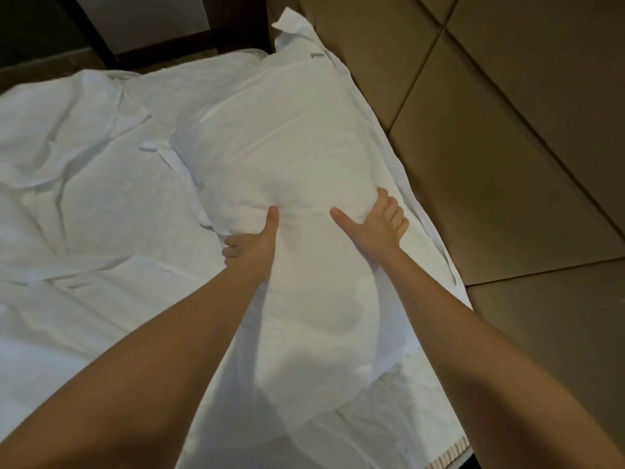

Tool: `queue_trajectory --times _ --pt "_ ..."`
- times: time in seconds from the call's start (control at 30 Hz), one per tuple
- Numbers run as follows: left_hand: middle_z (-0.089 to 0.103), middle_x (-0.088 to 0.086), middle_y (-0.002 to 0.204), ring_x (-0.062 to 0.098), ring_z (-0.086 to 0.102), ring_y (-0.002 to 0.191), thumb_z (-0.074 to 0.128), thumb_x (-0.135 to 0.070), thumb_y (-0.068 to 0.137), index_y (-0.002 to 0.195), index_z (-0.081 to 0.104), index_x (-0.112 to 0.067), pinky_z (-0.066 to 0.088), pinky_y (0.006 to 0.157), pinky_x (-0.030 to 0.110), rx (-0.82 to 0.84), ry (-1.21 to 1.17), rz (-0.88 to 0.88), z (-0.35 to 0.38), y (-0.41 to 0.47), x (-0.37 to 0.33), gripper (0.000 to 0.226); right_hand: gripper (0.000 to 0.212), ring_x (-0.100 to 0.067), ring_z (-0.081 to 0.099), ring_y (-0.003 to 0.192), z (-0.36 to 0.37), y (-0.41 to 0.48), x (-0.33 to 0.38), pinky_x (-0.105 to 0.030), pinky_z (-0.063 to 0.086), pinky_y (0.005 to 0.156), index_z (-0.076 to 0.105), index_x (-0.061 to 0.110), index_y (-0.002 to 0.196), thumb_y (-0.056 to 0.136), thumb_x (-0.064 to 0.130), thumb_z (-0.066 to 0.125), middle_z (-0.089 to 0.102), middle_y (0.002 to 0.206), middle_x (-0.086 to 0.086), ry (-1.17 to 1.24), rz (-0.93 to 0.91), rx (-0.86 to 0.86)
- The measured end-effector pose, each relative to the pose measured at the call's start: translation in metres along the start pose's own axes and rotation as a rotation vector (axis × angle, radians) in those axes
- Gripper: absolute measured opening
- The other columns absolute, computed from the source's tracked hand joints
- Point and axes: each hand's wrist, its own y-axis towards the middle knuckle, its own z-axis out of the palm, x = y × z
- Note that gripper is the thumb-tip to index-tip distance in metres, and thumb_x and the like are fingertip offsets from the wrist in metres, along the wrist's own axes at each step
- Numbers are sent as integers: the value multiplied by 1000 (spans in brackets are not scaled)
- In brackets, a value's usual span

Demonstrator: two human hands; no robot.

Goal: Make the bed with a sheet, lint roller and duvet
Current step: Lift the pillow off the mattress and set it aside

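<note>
Tan padded wall panels (507, 137) with dark seams at right, dark wooden frame (88, 32) top left.

Bedroom, looks hotel-grade: white bedding (84, 184) left of the left hand (252, 243), pillow (287, 137) between both hands, tan padded headboard panels (507, 113) right of the right hand (375, 225), dark wood frame (240, 22) beyond.

The left arm (162, 340) and right arm (473, 333) are reaching forward, bare and nearly straight, converging toward the hands. The left hand (252, 242) is gripping the pillow (287, 130) at its left side, thumb lying straight on top and fingers (231, 250) curling under the edge. The right hand (375, 228) is gripping the right side, thumb splaying inward across the top and fingers (394, 211) curling over the flank.
</note>
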Motion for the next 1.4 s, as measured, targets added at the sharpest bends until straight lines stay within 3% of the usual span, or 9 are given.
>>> queue_trajectory --times 0.13,0.3,0.67,0.8,0.93,1.0,1.1,1.23,1.4 --pt "42 19 137 36 42 125 50 -74 74 140 22 -3 32 105 45 -21 -128 69 10 6 9 100 96 -25 30 127 10 -2 -2 -33 18 106 26 10 139 72 68 62 35 135 -7 28 -14 -100" --pt "44 18 140 34 42 128 21 -41 102 140 36 -5 30 104 38 -66 -64 282 -3 -7 15 54 88 -26 38 125 9 -11 3 -33 24 104 37 4 129 71 64 66 45 131 -8 66 -61 -143" --pt "57 16 126 29 51 116 26 -39 102 125 54 0 36 93 26 -133 -149 582 -121 -58 45 53 103 -31 39 132 -36 -99 43 -40 27 108 32 4 137 66 71 66 44 141 -11 67 114 110" --pt "55 19 128 34 50 118 27 -37 102 127 53 -2 38 96 33 -122 62 580 -159 -65 97 50 109 -33 34 134 -16 -171 25 -40 25 109 23 1 142 69 71 62 37 145 -13 96 214 311" --pt "57 19 123 33 54 112 34 -29 100 116 53 -3 41 92 35 177 539 346 -169 -24 176 36 105 -32 27 134 16 -216 7 -40 21 111 16 4 143 72 64 66 29 144 -15 29 284 442" --pt "61 16 108 31 57 104 41 -26 97 90 53 -9 42 86 33 246 650 338 -173 -9 196 22 89 -31 29 130 23 -219 12 -38 20 110 25 8 139 76 57 66 34 138 -13 65 162 309" --pt "57 8 86 32 59 97 63 -26 85 80 49 -12 42 77 30 7 196 365 -174 -4 201 20 70 -26 31 130 24 -215 30 -39 17 112 36 13 137 83 46 65 41 134 -8 210 -123 -35" --pt "39 14 141 32 45 124 71 -61 68 141 28 -12 40 103 43 -40 -228 163 -170 5 186 98 102 -26 11 142 40 -201 35 -46 1 116 10 20 149 74 59 67 20 152 -6 222 39 48" --pt "29 10 150 30 33 135 57 -86 51 149 10 -14 30 111 45 156 -238 46 -147 21 181 130 117 -28 20 139 69 -192 24 -46 13 114 7 17 148 63 71 67 22 150 -9 208 286 113"
